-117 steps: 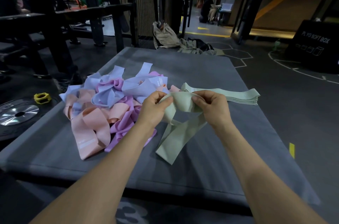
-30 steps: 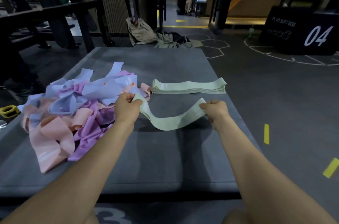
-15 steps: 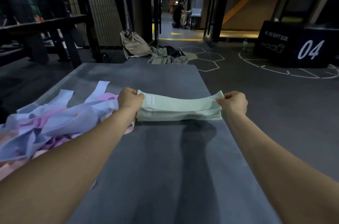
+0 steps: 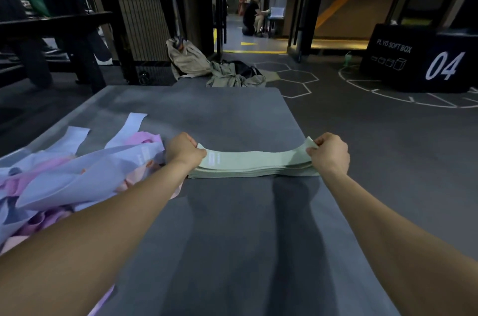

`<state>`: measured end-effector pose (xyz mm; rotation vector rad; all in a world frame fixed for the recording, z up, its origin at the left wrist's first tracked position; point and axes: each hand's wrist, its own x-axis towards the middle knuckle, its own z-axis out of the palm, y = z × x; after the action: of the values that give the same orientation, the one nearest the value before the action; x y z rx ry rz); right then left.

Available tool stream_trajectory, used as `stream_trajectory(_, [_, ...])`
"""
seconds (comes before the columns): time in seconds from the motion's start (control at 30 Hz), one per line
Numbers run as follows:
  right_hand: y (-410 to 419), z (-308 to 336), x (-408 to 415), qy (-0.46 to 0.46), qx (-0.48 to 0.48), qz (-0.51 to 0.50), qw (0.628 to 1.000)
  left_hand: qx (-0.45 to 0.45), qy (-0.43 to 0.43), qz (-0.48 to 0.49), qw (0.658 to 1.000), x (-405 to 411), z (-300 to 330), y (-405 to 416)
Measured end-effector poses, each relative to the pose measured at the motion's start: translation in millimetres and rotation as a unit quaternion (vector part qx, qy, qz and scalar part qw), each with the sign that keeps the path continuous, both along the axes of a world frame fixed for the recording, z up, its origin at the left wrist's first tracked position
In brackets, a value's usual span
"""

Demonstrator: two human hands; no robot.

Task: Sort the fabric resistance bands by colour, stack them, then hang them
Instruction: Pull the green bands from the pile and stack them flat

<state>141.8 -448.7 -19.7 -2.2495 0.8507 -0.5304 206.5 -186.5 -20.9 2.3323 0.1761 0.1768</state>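
Now a green band is held stretched flat across the green stack at mid-frame on the grey mat; its left end is pinched in the curled fingers of the left hand, its right end in those of the right hand; a second ago it sagged in the air nearer the viewer, short of the stack; since half a second ago little has changed; the unsorted pile lies at the left edge.
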Motion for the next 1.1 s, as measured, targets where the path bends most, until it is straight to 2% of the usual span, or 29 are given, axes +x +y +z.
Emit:
stream_trajectory(0.2, [-0.4, -8.6, -1.5, -0.007, -0.02, 0.013, 1.0, 0.043, -0.017, -0.018, 0.999, 3.6, -2.6, -2.6])
stream_trajectory(0.37, [-0.7, -14.9, -2.0, -0.007, -0.034, 0.031, 0.999, 0.046, -0.037, -0.035, 0.998, 7.4, -10.4, -0.5])
stream_trajectory(0.5, [-0.4, -14.5, -2.2, 0.004, -0.094, 0.047, 0.994, 0.039, -0.052, -0.05, 0.997, 7.5, -12.1, 2.1])
stream_trajectory(0.57, [2.3, -10.5, -2.2, 0.012, -0.163, 0.05, 0.985, 0.038, -0.064, -0.059, 0.995, 5.6, -11.1, 5.1])
stream_trajectory(0.63, [8.7, -4.7, -0.6, -0.004, -0.211, 0.112, 0.971, 0.04, -0.079, -0.097, 0.991, 3.9, -9.6, 11.6])
stream_trajectory(0.7, [19.0, -0.8, 2.5, -0.003, -0.188, 0.261, 0.947, 0.05, -0.077, -0.174, 0.98, 3.7, -8.4, 20.4])
stream_trajectory(0.77, [31.3, 0.5, 5.2, 0.065, -0.182, 0.384, 0.903, 0.094, -0.04, -0.253, 0.962, 2.1, -5.0, 29.0])
stream_trajectory(0.8, [36.0, 0.0, 7.5, 0.096, -0.192, 0.414, 0.884, 0.121, -0.015, -0.278, 0.953, 1.9, -3.2, 32.3])
stream_trajectory(0.87, [41.9, -1.0, 12.9, 0.123, -0.198, 0.432, 0.872, 0.147, 0.019, -0.302, 0.942, 4.2, -1.9, 36.2])
stream_trajectory(1.1, [47.0, -4.1, 25.3, 0.153, -0.164, 0.41, 0.884, 0.131, 0.036, -0.297, 0.945, 18.2, -10.0, 35.5])
